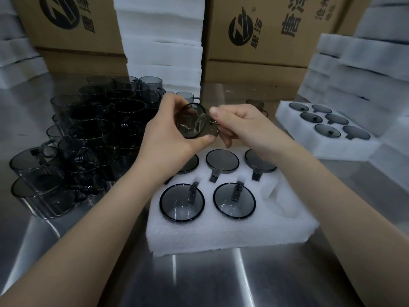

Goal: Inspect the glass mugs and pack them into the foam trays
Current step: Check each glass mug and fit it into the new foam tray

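Smoky grey transparent glass mug [195, 121] held on its side above far row of white foam tray [221, 229], round face toward camera, light streaks on wall. Left hand [168, 134] grips body, thumb under rim. Right hand [241, 125] pinches handle. Five like mugs [182, 203] seated in tray pockets.

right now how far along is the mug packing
Done: the far tray holds six mugs, and the near tray has five seated. In hand: the left hand grips one mug by its body while the right hand pinches its handle, above the near tray. Left: the near tray's empty front-right slot, and the big cluster of loose mugs at the left.
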A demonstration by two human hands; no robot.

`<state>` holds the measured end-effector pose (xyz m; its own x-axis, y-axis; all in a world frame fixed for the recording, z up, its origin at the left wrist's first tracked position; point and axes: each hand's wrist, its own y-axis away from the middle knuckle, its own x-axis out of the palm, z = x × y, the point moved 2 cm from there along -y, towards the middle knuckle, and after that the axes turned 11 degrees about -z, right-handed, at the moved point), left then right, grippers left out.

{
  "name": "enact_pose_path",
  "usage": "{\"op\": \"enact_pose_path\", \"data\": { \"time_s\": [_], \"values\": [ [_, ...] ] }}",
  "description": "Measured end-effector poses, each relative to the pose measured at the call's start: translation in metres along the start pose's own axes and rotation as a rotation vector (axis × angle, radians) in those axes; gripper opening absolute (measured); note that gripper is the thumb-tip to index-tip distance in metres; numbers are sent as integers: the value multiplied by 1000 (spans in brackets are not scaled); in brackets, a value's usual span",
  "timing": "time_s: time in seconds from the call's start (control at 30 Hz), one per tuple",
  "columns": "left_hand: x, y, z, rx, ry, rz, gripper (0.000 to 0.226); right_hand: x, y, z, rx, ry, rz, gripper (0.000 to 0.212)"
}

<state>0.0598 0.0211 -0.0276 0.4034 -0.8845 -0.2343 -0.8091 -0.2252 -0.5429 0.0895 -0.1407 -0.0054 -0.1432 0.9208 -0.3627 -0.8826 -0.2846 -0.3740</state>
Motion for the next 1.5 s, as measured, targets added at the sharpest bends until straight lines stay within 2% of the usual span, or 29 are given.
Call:
{"op": "enact_pose_path", "data": {
  "time_s": [0.17,0.33,0.6,0.9,1.03,1.2,1.33,1.5],
  "values": [
    [1,0,-1,97,-102,-18,58,3,1,2,20,10,-61,53],
    [-1,-1,-5,178,-146,-83,55,6,2,1,-24,-2,-40,36],
    [-3,-2,-4,101,27,-94,60,-1,2,3,-114,-193,-120,25],
    [-3,-4,1,59,115,-105,61,-5,-2,-2,-81,-386,-112,16],
    [-1,-3,3,12,248,-91,62,-10,-5,-7,-33,-415,-146,10],
    [0,-1,3,-12,401,-15,64,-4,-4,-9,22,-319,-2,42],
    [0,0,1,38,225,86,71,-3,-2,-5,3,-327,40,42],
    [1,2,-6,178,-5,141,68,-2,1,-1,-28,-212,-75,33]
  ]
}}
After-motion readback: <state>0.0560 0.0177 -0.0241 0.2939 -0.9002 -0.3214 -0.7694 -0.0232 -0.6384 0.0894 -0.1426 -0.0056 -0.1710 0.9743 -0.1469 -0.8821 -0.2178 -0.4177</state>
